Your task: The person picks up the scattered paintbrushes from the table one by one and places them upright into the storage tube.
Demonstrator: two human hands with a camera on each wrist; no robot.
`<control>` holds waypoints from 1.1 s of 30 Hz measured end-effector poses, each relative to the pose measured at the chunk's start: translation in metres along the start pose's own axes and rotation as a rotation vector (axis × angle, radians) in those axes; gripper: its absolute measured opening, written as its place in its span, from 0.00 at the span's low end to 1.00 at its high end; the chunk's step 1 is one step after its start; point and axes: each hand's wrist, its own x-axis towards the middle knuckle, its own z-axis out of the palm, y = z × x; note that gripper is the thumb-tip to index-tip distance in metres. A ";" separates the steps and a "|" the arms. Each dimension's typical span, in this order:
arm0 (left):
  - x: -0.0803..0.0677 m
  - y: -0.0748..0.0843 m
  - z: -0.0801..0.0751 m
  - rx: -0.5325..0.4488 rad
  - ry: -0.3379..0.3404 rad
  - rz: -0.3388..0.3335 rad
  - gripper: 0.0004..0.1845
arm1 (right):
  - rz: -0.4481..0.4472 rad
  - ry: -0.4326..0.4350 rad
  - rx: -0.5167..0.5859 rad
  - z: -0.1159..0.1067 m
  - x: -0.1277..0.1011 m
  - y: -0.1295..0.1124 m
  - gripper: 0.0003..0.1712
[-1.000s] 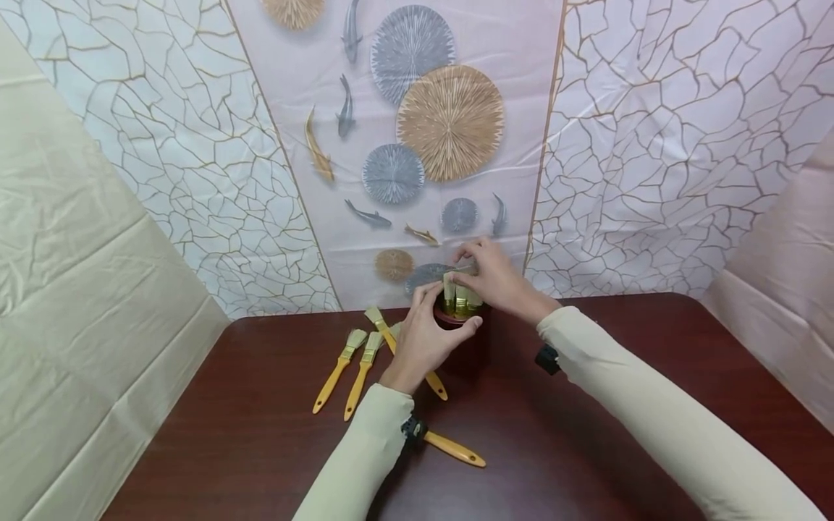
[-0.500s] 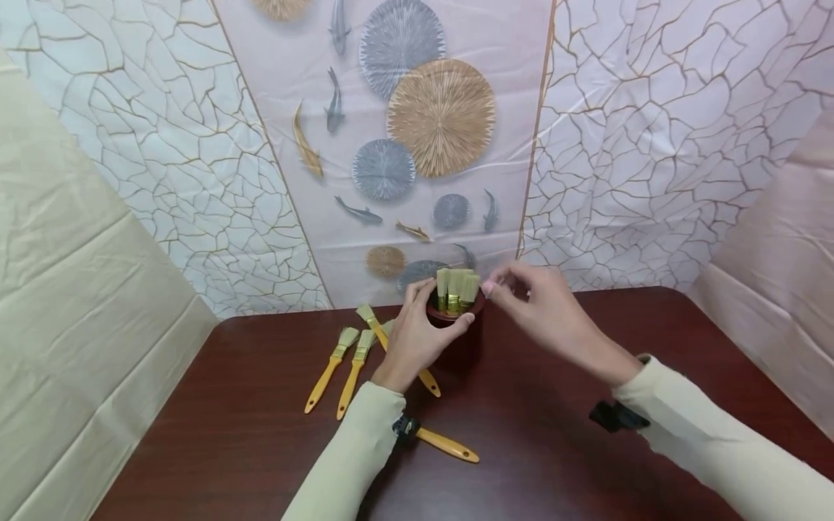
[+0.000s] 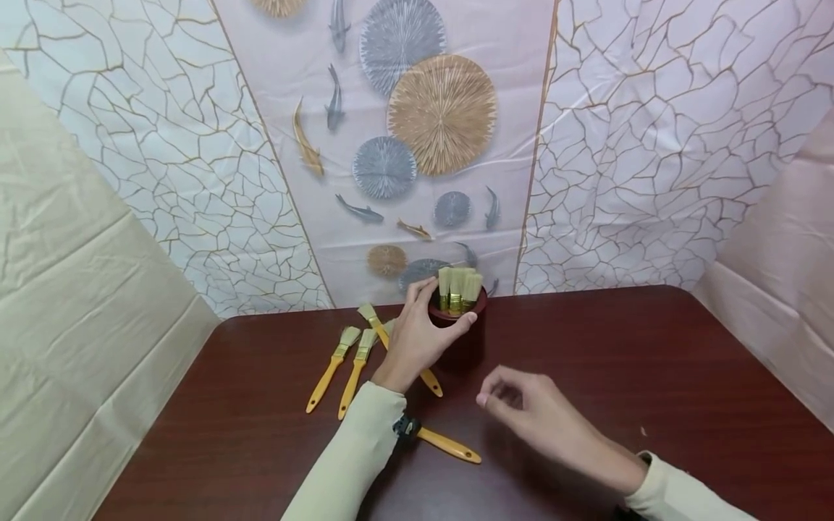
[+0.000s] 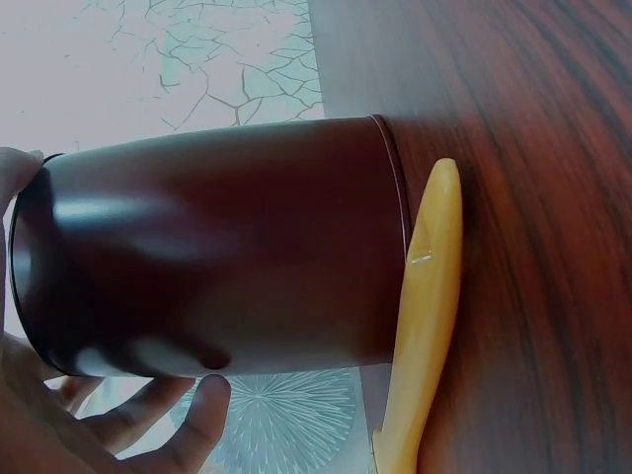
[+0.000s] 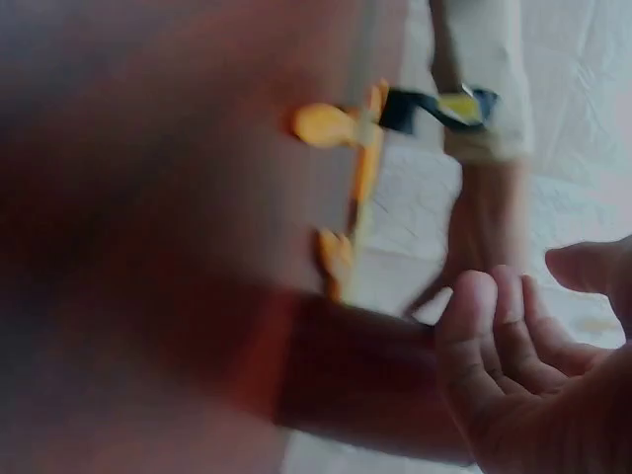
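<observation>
On the counter (image 3: 651, 376), from the head view: left hand (image 3: 417, 340) wrapped round the dark red cup (image 3: 468, 347) near the far edge, fingers curled at its rim. Bristle heads of the paintbrushes in the cup (image 3: 456, 284) upright and bunched. Right hand (image 3: 541, 423) low over the wood, empty, fingers loosely bent, well apart from the cup. Nearest loose paintbrush (image 3: 449, 446) just beside the left wrist; three more (image 3: 355, 373) lying left of the cup.

From the left wrist: cup (image 4: 217, 247) flat on the counter (image 4: 553, 197), fingertips (image 4: 197, 400) on its wall, a yellow handle (image 4: 430, 306) touching its base. Probably best to grip low and firm, so that no tall, top-heavy load tips it.

From the right wrist: much blur; open palm (image 5: 523, 375) holding nothing, yellow handles (image 5: 341, 188) beyond. Likely wise to pinch a loose brush by the ferrule and to enter handle first into a gap between the bristle heads.
</observation>
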 end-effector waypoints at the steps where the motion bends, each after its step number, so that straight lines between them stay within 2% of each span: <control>1: 0.000 0.000 0.001 -0.001 0.002 0.001 0.55 | 0.005 -0.040 0.001 0.005 -0.002 0.003 0.03; 6: -0.001 0.001 0.001 0.000 -0.002 -0.004 0.54 | 0.063 -0.223 -0.005 0.026 -0.004 0.012 0.05; 8: -0.001 0.001 0.001 0.004 -0.014 -0.010 0.55 | 0.085 -0.259 -0.020 0.034 -0.003 0.014 0.06; 12: -0.002 0.000 0.001 -0.008 -0.024 -0.011 0.55 | 0.107 -0.275 -0.087 0.047 0.001 0.015 0.10; 18: -0.001 0.000 0.000 -0.013 -0.014 0.000 0.55 | 0.061 -0.268 -0.207 0.053 0.006 0.012 0.11; 24: -0.002 0.000 0.002 -0.006 -0.025 -0.005 0.56 | 0.064 -0.288 -0.257 0.042 -0.004 0.015 0.12; 28: -0.001 0.001 0.002 0.010 -0.012 0.000 0.55 | 0.108 -0.307 -0.298 0.024 -0.014 0.021 0.13; 33: 0.000 0.002 0.000 0.019 -0.001 0.002 0.54 | 0.164 -0.378 -0.346 0.001 -0.024 0.028 0.14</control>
